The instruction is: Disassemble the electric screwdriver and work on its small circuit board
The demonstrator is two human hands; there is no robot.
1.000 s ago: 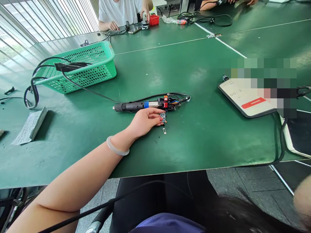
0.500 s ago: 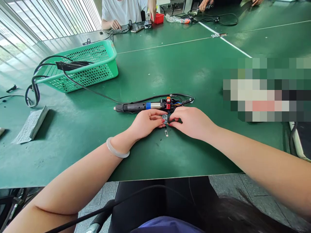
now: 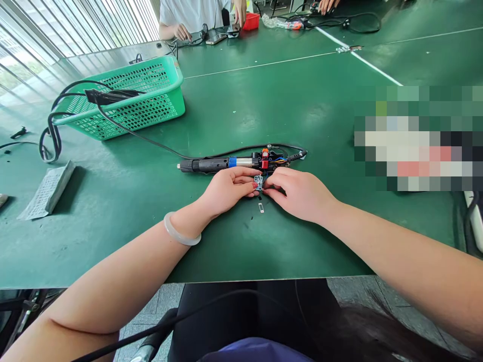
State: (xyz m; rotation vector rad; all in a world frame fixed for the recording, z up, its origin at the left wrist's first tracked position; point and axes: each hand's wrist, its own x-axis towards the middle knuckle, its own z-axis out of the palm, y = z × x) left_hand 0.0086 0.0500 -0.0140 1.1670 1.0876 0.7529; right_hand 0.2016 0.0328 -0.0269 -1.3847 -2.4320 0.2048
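A small flat board (image 3: 258, 182), grey-blue with pale markings, is pinched in the fingers of the left hand (image 3: 224, 188), in from the middle of the front edge of the table (image 3: 234, 256). The fingers of the right hand (image 3: 304, 193) bend close beside it; whether they grip it, I cannot tell. Behind lies a black, blue-banded tool (image 3: 241, 162).

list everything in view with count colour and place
board: 1, grey, centre
opened tool: 1, mostly black, beyond board
small frame: 1, white, nearer than board
basket: 1, green, far left
cables: several, black, around basket
packet: 1, whitish, left
box: 1, red, far side
other people: at least 2, one white-shirted, far side
table: 1, green, beneath
pixelated patch: 1, mixed, right
bracelet: 1, whitish, left wrist
left hand: 1, bare, holding board
right hand: 1, bare, right of board
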